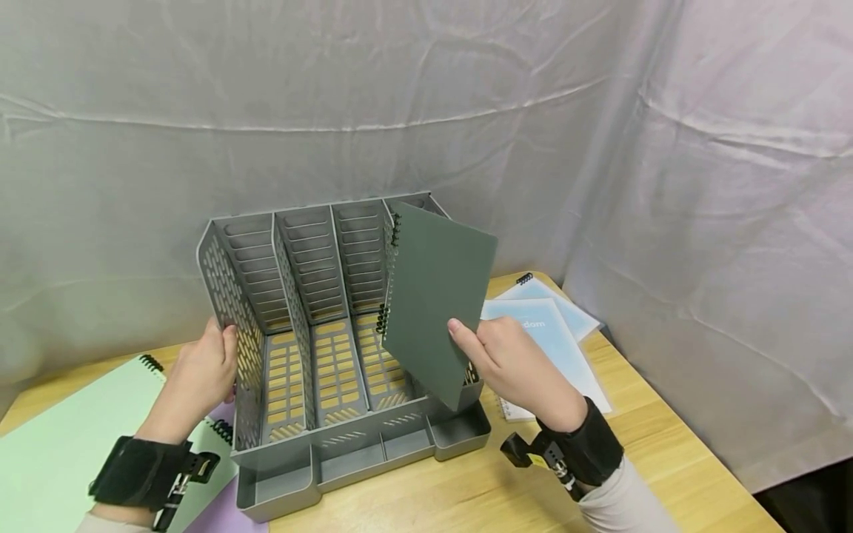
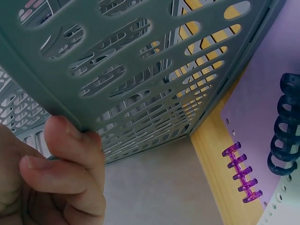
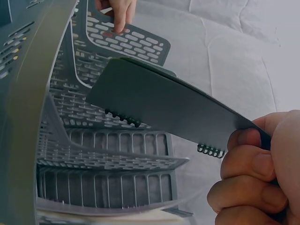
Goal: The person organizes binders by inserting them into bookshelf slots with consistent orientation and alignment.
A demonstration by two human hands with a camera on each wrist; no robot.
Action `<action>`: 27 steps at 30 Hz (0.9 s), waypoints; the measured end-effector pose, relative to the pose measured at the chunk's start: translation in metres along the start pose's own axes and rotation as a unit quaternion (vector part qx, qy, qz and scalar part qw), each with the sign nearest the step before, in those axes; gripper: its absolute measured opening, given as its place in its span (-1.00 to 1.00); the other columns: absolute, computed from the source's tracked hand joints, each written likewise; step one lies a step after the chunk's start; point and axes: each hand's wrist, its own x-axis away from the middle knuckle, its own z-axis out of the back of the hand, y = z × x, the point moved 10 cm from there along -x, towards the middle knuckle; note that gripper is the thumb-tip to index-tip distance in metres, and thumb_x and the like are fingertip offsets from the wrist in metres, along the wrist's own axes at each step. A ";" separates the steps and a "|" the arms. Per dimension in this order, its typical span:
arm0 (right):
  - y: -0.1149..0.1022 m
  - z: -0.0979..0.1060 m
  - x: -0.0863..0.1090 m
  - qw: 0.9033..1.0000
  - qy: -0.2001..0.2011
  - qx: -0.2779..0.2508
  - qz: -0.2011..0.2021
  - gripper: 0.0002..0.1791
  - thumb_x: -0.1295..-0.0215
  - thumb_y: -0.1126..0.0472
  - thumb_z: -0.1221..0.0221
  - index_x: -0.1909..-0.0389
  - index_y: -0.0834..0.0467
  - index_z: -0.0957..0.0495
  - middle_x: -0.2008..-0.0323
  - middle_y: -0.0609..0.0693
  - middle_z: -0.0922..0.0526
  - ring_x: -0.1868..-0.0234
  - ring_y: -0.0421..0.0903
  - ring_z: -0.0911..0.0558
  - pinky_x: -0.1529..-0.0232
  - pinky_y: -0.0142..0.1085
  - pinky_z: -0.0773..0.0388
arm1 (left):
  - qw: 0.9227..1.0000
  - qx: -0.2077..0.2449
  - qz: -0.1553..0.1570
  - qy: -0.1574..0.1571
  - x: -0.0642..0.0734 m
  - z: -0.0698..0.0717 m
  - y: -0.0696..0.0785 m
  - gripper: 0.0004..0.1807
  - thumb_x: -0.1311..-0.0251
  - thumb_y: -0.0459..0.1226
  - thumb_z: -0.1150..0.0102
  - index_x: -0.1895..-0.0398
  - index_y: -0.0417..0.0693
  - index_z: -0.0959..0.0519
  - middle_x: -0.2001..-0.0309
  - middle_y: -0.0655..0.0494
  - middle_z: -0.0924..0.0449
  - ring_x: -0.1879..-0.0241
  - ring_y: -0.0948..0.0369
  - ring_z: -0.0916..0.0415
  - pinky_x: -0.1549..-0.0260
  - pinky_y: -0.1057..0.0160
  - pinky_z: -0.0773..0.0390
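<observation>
Black wrist straps (image 1: pixel 589 444) lie nearest the camera, at 4 and 8 o'clock; all clock positions are read in the head view, centered on the organizer.

Right hand (image 1: pixel 512 359), 3 o'clock: clamped on the free edge of the dark green notebook (image 1: pixel 440 296), thumb on the facing cover, fingers curled behind. The notebook stands raised and tilted before the rightmost bay, its rings (image 1: pixel 396 229) toward 9 o'clock. Contact between its lower corner and the organizer's front edge cannot be determined.

Left hand (image 1: pixel 203 366), just below 9 o'clock: clamped on the edge of the left side wall (image 1: pixel 249 426) of the gray organizer (image 1: pixel 276 453). This grip probably serves to brace the unit.

The step in hand appears to be slotting the notebook into a bay. For good results, turn the cover parallel to the dividers before lowering. Guide the rings past the divider edges; they are the likeliest part to snag. Lower evenly, and hold the side wall without bending it outward.

Farther out on the bench (image 1: pixel 666 451): white-and-blue booklets (image 1: pixel 563 355) at 3 o'clock, a mint notebook (image 1: pixel 73 437) at 8 o'clock, and a purple sheet or cover (image 1: pixel 229 511) at 7 o'clock.
</observation>
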 end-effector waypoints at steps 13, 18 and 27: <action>0.011 0.009 0.011 1.000 0.010 0.023 -0.011 -0.31 -0.75 0.05 0.04 0.72 -0.06 0.04 0.68 -0.24 0.10 0.61 -0.29 0.07 0.44 -0.39 0.06 | 1.000 -0.001 0.003 0.003 0.000 0.000 -0.001 -0.44 -0.76 -0.10 0.57 -0.26 -0.49 -0.20 0.53 -0.11 -0.54 0.69 0.16 -0.53 0.64 0.13 -0.45; 0.014 0.014 0.013 0.999 0.018 0.035 -0.013 -0.31 -0.74 0.07 0.02 0.72 -0.05 0.04 0.68 -0.24 0.09 0.61 -0.29 0.05 0.46 -0.39 0.03 | 1.000 0.005 0.005 0.000 0.001 -0.001 -0.001 -0.45 -0.76 -0.10 0.57 -0.26 -0.49 -0.19 0.57 -0.08 -0.54 0.69 0.16 -0.53 0.65 0.13 -0.45; 0.016 0.018 0.014 0.998 0.037 0.058 -0.010 -0.31 -0.74 0.07 0.01 0.72 -0.05 0.03 0.68 -0.23 0.08 0.60 -0.28 0.07 0.46 -0.38 0.03 | 1.000 -0.005 -0.003 0.006 -0.001 0.000 0.000 -0.50 -0.75 -0.11 0.57 -0.13 -0.43 -0.23 0.56 -0.07 -0.52 0.68 0.15 -0.52 0.61 0.11 -0.44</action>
